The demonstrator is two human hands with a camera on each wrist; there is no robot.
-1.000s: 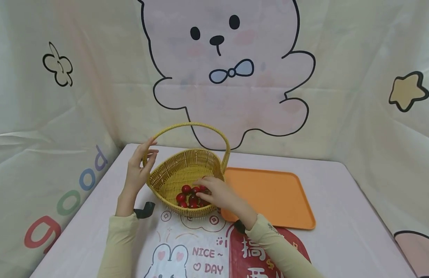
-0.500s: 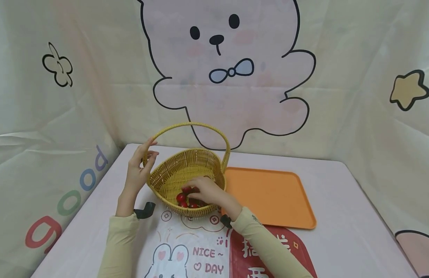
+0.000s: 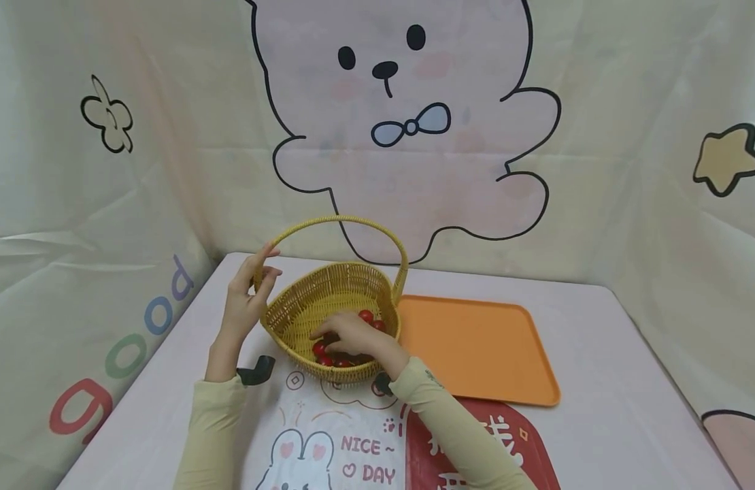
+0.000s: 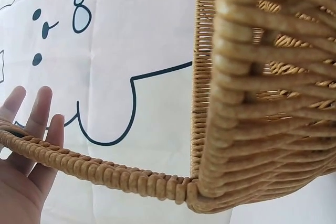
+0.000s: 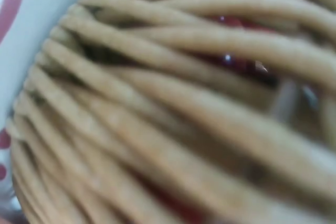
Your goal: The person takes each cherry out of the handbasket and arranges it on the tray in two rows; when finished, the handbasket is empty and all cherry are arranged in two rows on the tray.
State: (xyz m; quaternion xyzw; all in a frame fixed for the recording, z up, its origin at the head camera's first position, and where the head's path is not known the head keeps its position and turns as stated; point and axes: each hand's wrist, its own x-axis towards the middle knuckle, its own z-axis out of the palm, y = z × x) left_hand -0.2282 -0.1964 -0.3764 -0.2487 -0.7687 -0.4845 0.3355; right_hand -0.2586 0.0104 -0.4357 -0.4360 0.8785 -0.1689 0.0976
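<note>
A yellow wicker basket (image 3: 279,320) with a tall arched handle (image 3: 339,218) stands on the table. Several shiny red cherries (image 3: 319,348) lie in its front and right parts. My left hand (image 3: 243,306) holds the handle's left side between thumb and fingers. In the left wrist view the fingers (image 4: 41,109) look long and spread behind the handle (image 4: 113,177). Inside the basket, my right hand (image 3: 353,335) reaches palm down over the cherries, its thumb and index finger apart around a dark cherry. Whether it pinches any is hidden. Blurred wicker (image 5: 157,108) fills the right wrist view.
An orange tray (image 3: 475,350) lies right of the basket, close to its side. A printed mat (image 3: 365,435) with a rabbit and red patch spreads in front. Patterned cloth walls (image 3: 634,224) enclose the white table (image 3: 573,340) at the back and sides.
My right hand has moved left inside the basket, covering the middle cherries and uncovering some on the right. The left hand stays at the handle.
</note>
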